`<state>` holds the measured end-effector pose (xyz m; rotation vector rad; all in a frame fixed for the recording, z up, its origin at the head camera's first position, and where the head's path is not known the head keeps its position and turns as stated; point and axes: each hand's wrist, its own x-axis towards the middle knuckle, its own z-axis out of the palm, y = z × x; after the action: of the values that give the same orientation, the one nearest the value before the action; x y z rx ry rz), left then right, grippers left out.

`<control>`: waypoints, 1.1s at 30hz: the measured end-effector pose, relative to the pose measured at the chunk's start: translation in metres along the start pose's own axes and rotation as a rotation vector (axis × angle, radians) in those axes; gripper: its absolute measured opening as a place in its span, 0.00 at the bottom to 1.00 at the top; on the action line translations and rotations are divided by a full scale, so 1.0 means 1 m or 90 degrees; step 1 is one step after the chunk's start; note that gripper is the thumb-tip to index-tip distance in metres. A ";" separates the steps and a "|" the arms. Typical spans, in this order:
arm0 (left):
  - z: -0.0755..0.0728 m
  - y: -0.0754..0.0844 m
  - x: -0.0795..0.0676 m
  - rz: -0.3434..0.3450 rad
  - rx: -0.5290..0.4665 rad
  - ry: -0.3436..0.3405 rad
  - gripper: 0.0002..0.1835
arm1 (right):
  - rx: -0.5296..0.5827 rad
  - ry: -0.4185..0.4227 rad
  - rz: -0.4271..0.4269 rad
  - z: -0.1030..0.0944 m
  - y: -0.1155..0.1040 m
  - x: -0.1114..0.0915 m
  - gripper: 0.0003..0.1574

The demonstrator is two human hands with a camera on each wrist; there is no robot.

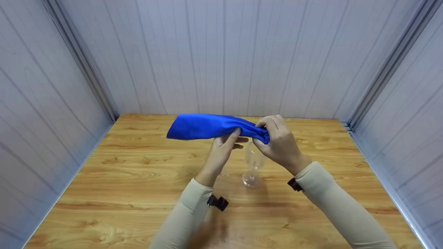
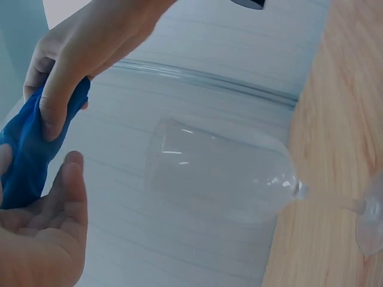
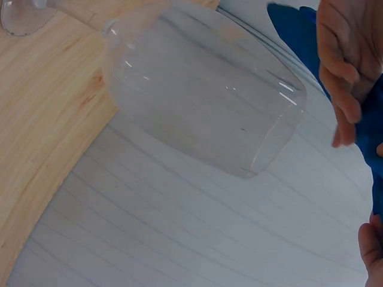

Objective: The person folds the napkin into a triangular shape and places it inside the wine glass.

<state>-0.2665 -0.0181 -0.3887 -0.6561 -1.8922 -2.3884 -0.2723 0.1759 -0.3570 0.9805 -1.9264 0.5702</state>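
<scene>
Both hands hold a folded blue cloth napkin (image 1: 204, 126) in the air over the table. Its wide end points left and its narrow, bunched end lies at the right hand. The left hand (image 1: 223, 148) grips the middle of the napkin, thumb over its face and fingers beneath. The right hand (image 1: 280, 140) pinches the bunched end between thumb and fingers. Below the hands, a clear stemmed wine glass (image 2: 221, 173) stands upright on its foot. Nothing shows inside its bowl (image 3: 197, 89).
The wood-grain table (image 1: 138, 173) is closed in by pale panel walls (image 1: 207, 58) at the back and both sides. The glass stands close in front of the hands, between the two forearms. Each wrist carries a small black camera mount (image 1: 218, 202).
</scene>
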 end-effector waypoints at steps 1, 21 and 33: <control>0.001 0.001 0.001 0.001 -0.020 0.013 0.18 | -0.001 -0.001 -0.001 0.000 0.000 -0.001 0.18; -0.001 0.008 0.013 0.056 0.074 0.089 0.12 | 0.042 -0.073 0.037 -0.004 0.004 -0.012 0.20; 0.003 0.023 0.017 0.178 0.331 -0.052 0.09 | 0.111 -0.112 0.121 -0.025 0.004 0.011 0.14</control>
<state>-0.2753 -0.0172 -0.3614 -0.8997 -2.1539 -1.6305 -0.2659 0.1914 -0.3348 0.9902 -2.1703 0.7944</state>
